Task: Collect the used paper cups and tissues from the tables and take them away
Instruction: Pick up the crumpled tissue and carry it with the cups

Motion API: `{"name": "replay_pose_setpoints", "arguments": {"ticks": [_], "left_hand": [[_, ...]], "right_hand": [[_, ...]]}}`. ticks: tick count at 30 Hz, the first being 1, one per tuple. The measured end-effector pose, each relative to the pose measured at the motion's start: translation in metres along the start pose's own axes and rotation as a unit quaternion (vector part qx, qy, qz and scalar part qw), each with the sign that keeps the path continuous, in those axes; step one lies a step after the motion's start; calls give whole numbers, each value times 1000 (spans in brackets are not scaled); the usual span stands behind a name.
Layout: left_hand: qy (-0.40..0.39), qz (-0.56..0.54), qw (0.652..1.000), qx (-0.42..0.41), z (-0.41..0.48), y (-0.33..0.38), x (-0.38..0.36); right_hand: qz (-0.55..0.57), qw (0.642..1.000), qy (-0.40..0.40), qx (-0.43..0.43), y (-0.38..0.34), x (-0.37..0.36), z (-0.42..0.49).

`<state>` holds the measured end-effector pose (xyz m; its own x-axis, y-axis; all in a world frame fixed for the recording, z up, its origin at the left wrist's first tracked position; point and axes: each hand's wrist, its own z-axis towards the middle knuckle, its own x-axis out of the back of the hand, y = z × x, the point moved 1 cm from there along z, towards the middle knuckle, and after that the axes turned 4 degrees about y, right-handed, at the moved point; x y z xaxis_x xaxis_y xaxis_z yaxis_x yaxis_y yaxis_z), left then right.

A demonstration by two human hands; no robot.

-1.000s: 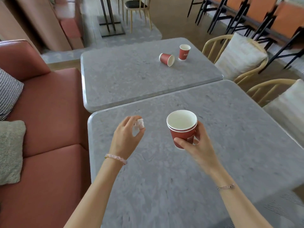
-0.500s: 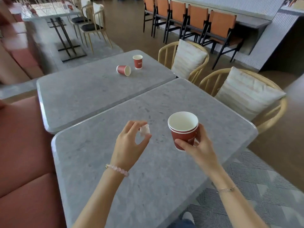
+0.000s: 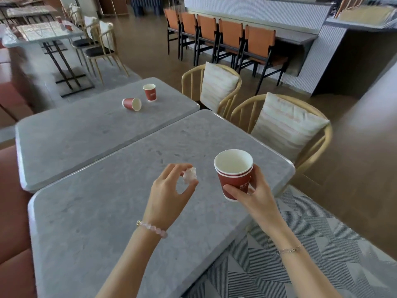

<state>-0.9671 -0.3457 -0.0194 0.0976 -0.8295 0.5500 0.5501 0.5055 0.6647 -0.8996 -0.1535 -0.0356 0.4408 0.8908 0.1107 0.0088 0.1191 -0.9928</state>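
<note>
Speckled grey table [image 3: 103, 216], crumpled tissue [image 3: 190, 175], nested cups [image 3: 233, 184]

- How is the room lit?
- Soft, even daylight is seen. A pale glare is thrown on the far table [image 3: 43, 31] at the upper left, and shadows on the near table [image 3: 107, 211] are kept faint.
- And the sharpness?
- The centre is rendered crisp. The bench [image 3: 12, 97] at the left edge is smeared, and the counter [image 3: 257, 18] is bent by the wide lens.
</note>
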Motion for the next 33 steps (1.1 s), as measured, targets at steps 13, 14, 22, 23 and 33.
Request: {"name": "replay_pose_setpoints", "arguments": {"ticks": [13,14,22,23,33], "left_hand": [[-37,-27,999,-27,16,81,-95],[-42,-34,998,-32,18,88,-106],[-110,-86,987,-80,42,143,-197],[-118,-91,985,-88,49,149,-209],[-198,-165,953,-156,134,203,-352]], "right_hand": [[29,999,32,12,7,128,19],[29,999,38,15,9,141,20],[38,991,129,4,17,237,29],[38,989,143,4,17,248,32],[32,962,271,-4,36,353,107]]}}
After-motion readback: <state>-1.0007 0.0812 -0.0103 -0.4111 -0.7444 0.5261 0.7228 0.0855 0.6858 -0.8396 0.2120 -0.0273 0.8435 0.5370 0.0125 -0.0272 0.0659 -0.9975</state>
